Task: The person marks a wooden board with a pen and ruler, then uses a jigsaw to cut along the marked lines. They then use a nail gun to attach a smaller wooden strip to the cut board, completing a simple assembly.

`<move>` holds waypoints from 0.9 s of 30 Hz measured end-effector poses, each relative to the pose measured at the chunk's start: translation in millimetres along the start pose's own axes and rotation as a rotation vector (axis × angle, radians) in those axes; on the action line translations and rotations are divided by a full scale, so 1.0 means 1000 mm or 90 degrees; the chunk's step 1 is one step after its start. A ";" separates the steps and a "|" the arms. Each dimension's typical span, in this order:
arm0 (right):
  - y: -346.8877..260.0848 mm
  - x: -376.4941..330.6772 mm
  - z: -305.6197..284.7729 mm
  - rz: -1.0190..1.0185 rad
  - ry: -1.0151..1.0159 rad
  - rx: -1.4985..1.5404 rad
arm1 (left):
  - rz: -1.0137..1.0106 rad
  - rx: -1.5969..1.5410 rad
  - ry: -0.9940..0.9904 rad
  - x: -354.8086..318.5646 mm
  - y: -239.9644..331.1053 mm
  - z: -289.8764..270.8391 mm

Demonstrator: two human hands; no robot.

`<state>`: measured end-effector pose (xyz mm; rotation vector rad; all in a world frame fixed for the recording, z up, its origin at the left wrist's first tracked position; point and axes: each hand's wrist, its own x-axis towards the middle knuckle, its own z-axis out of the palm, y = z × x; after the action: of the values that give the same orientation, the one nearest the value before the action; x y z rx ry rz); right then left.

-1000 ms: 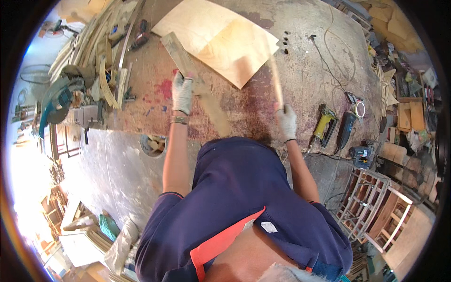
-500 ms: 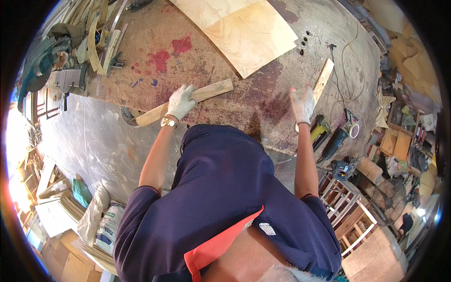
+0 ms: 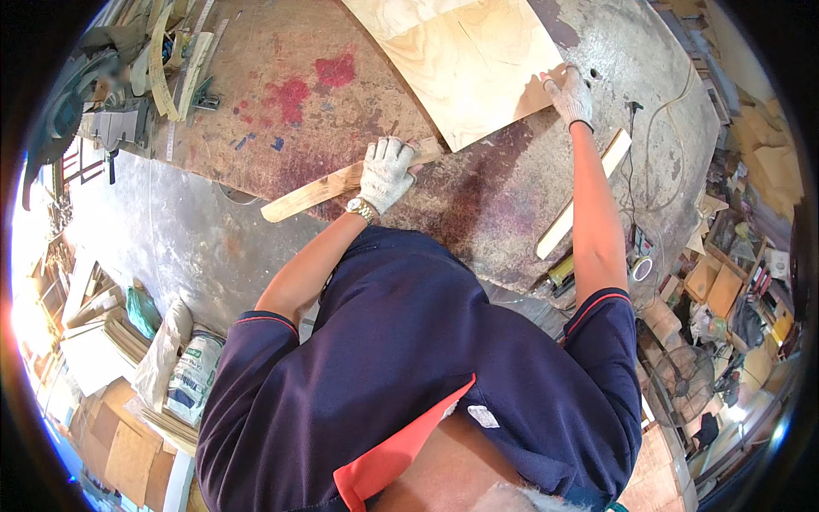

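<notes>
My left hand (image 3: pixel 386 171), in a white knit glove with a wristwatch, is closed over a long wooden strip (image 3: pixel 309 196) that lies across the stained worktable (image 3: pixel 299 111). My right hand (image 3: pixel 570 92), also gloved, reaches far forward and presses on the near right corner of a pale plywood sheet (image 3: pixel 465 60) resting on the table. A second, lighter wooden strip (image 3: pixel 580 198) lies free on the table to the right of my right forearm.
Curved wood offcuts and small tools (image 3: pixel 175 60) sit at the table's left end beside a saw machine (image 3: pixel 68 111). A cable (image 3: pixel 674 145) runs over the table's right side. Sacks (image 3: pixel 183 367) and stacked boards lie on the floor at left; a fan (image 3: pixel 682 384) stands right.
My right hand let go of the lighter strip, now lying on the table, and reached forward onto the plywood corner. My left hand kept its hold on the darker strip.
</notes>
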<state>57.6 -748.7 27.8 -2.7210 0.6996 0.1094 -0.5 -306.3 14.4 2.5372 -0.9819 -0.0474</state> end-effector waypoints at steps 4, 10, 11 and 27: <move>-0.004 -0.010 0.022 -0.007 0.055 -0.053 | -0.004 -0.002 0.017 -0.002 -0.003 0.006; -0.016 -0.061 0.053 0.023 0.125 0.060 | -0.044 0.064 0.004 -0.022 -0.024 0.000; -0.020 -0.067 0.060 0.032 0.142 0.054 | -0.043 0.086 0.012 -0.023 -0.030 -0.002; -0.029 -0.082 0.094 0.016 0.234 -0.071 | -0.060 0.112 0.100 -0.015 -0.041 0.007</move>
<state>0.7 -655.9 -39.3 -2.8711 0.8493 -0.3645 13.5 -271.8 -9.8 2.6967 -0.8385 0.2176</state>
